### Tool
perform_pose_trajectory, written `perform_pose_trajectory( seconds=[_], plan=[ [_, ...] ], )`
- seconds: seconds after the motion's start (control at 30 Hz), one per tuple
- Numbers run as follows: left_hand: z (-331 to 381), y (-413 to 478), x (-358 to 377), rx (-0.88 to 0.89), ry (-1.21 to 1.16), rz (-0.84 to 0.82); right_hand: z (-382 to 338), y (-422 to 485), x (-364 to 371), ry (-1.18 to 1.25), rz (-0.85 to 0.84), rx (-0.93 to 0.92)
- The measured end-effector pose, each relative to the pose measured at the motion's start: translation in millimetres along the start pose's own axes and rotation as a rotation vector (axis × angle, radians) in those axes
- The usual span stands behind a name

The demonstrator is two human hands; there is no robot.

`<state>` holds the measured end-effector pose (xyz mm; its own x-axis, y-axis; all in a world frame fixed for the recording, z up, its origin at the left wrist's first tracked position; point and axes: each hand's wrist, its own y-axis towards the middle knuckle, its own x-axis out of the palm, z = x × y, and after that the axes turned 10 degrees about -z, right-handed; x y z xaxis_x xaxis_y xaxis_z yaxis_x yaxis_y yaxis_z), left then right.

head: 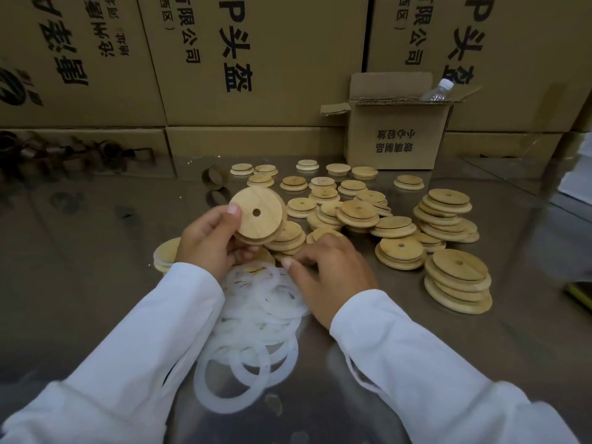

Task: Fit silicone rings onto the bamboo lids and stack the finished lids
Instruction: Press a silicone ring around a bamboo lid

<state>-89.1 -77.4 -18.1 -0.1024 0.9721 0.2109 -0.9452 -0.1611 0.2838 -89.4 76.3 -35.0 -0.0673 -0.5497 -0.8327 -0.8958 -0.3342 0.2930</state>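
Observation:
My left hand [211, 241] holds up a round bamboo lid [261, 217] with a centre hole, thumb on its face, tilted toward me. My right hand [326, 270] reaches down with curled fingers onto the top of a heap of translucent white silicone rings [256, 318] on the steel table; whether it pinches a ring I cannot tell. Several loose bamboo lids [358, 213] lie spread behind the hands. Low stacks of lids [458, 283] stand at the right. A short stack of lids [165, 254] peeks out behind my left wrist.
A wall of large printed cardboard cartons [256, 59] closes the back. A small open carton [394, 129] with a plastic bottle [440, 89] stands behind the lids. Cardboard tape cores [214, 177] lie at the back left. The reflective steel tabletop [80, 251] spreads leftward.

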Motion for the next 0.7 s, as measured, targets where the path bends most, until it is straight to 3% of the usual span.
perform_pose_trajectory(
  seconds=[0.17,0.3,0.57,0.7],
  plan=[
    [-3,-1,3,0.018,0.045,-0.048,-8,2,7,-0.022,-0.088,-0.012],
    [-2,-3,2,0.031,0.066,-0.083,-11,2,8,0.213,-0.026,-0.065],
    [3,3,-7,-0.039,-0.138,0.044,-7,6,-7,0.571,0.411,-0.003],
    [5,2,-6,-0.110,-0.193,-0.018,-9,7,-15,0.819,0.546,-0.062]
  ],
)
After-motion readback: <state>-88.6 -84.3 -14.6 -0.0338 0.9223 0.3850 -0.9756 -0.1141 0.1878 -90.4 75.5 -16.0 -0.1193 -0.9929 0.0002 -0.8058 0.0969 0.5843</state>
